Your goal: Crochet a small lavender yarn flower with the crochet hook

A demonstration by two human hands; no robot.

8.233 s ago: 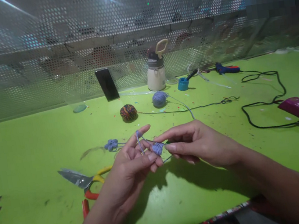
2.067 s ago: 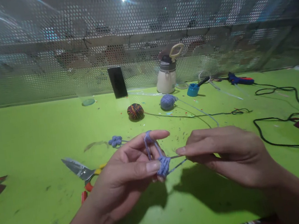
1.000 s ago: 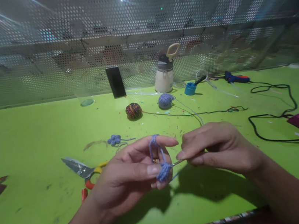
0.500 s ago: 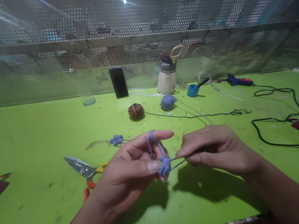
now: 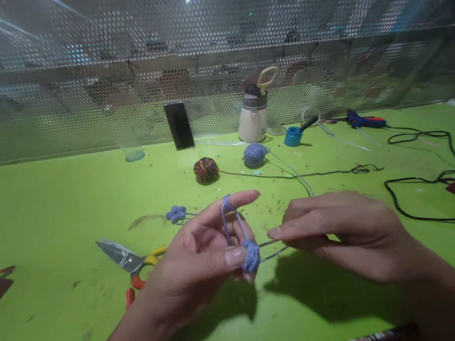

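Above a bright green table (image 5: 48,218), I am pinching a small blue-purple piece of crochet (image 5: 250,255) between the thumb and fingers of my left hand (image 5: 200,264), its yarn (image 5: 241,224) looping around my extended index finger. My right hand (image 5: 341,228), just beside the piece, is gripping in its fingertips what appears to be a thin hook (image 5: 266,243), though my fingers are hiding most of it. A matching flower (image 5: 176,214) is lying just beyond my left hand, and scissors (image 5: 128,262) with yellow and red handles are resting beside that forearm, partly covered by it. Farther back, a blue-purple yarn ball (image 5: 255,155) is sitting near a dark multicoloured ball (image 5: 206,170); behind them, a phone (image 5: 179,125) and a pale bottle (image 5: 252,120) are standing. To the right, a blue pot (image 5: 293,137) is sitting near a glue gun (image 5: 365,119).
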